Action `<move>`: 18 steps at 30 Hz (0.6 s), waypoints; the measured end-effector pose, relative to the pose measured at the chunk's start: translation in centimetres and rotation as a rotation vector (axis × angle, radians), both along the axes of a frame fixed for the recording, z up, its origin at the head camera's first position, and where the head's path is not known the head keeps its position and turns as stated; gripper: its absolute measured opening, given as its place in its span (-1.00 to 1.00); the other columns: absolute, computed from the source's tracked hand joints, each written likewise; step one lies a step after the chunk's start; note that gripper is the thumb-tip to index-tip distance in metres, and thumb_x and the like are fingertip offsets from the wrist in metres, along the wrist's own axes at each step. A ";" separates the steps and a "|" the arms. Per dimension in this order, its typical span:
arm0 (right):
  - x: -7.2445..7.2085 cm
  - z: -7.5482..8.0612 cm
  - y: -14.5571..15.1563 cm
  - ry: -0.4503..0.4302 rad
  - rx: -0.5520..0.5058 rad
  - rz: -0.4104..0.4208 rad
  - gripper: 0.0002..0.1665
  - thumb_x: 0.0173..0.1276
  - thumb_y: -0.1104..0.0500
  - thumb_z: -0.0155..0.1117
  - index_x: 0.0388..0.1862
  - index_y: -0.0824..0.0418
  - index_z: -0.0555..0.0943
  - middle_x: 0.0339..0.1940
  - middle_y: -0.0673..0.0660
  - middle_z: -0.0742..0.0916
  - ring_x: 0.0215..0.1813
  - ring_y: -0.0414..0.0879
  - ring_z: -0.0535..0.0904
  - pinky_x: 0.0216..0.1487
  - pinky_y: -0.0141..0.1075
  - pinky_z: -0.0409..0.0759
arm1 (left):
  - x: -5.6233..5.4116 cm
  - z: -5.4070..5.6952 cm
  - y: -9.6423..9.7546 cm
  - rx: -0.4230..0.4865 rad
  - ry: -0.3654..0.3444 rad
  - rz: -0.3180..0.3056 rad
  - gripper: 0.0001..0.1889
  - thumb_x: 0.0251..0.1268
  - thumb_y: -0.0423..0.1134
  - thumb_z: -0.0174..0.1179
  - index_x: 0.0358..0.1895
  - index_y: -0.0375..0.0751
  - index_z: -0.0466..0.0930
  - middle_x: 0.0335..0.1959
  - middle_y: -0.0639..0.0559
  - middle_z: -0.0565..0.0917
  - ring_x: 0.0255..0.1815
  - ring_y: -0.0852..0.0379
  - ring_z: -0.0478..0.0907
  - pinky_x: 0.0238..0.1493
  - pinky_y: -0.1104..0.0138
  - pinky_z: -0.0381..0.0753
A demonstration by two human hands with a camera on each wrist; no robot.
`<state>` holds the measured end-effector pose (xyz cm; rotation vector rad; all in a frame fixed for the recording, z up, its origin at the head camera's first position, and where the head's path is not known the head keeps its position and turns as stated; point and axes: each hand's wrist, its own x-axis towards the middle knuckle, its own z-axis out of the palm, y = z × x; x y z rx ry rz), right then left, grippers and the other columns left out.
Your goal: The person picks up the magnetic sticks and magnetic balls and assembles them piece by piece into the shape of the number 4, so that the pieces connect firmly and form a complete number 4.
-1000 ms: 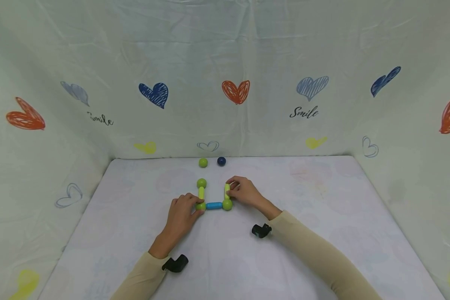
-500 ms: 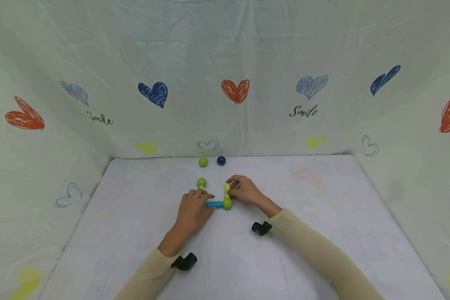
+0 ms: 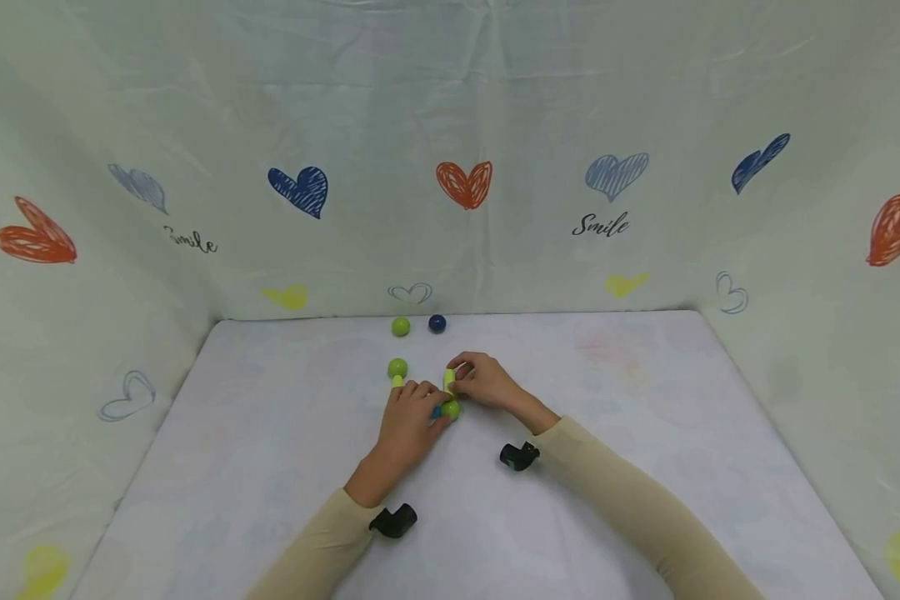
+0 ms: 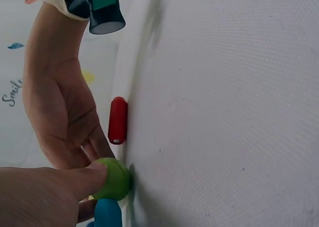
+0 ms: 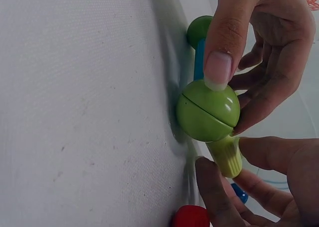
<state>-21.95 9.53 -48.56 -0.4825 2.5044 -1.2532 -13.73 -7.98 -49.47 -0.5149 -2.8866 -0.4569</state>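
Thumb and fingers of my left hand [image 3: 408, 425] pinch a green ball [image 5: 204, 117] at the near right corner of a ball-and-rod toy frame. A blue rod [image 4: 108, 214] joins that ball to another green ball [image 5: 197, 34] on the left, which my left hand hides in the head view. My right hand [image 3: 489, 383] pinches a yellow-green rod [image 5: 228, 158] that meets the right ball and points away from me. At the frame's left side, a second yellow-green rod [image 3: 397, 381] shows partly, with a green ball [image 3: 397, 367] on its far end.
Near the table's back edge lie a loose green ball [image 3: 401, 327] and a dark blue ball [image 3: 437, 323]. Both wrist views show a red rod [image 4: 118, 121] on the white table; the head view does not show it. A white printed curtain [image 3: 375, 250] stands behind.
My left hand has slid right, from the left corner ball along the blue rod to the right corner ball, and now grips it. The right hand keeps its hold on the yellow-green rod.
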 end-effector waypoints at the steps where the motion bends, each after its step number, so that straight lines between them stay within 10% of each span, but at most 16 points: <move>1: 0.0 0.0 0.0 0.001 -0.001 0.001 -0.61 0.41 0.29 0.45 0.17 0.37 0.67 -0.16 0.19 0.77 -0.21 -0.09 0.70 -0.19 -0.31 0.66 | 0.0 0.0 0.0 -0.001 0.000 0.002 -0.67 0.26 -0.12 0.55 0.07 -0.05 0.79 -0.05 0.06 0.71 0.04 0.02 0.56 0.16 0.04 0.51; 18: -1.9 1.2 0.1 0.001 -0.023 -0.070 -0.60 0.46 0.30 0.34 0.23 0.37 0.63 -0.08 0.25 0.77 -0.16 0.01 0.77 -0.17 -0.27 0.69 | -0.3 0.1 0.3 0.035 -0.020 0.012 -0.72 0.21 -0.17 0.57 -0.03 -0.06 0.82 -0.09 0.07 0.77 0.02 0.02 0.58 0.16 0.07 0.49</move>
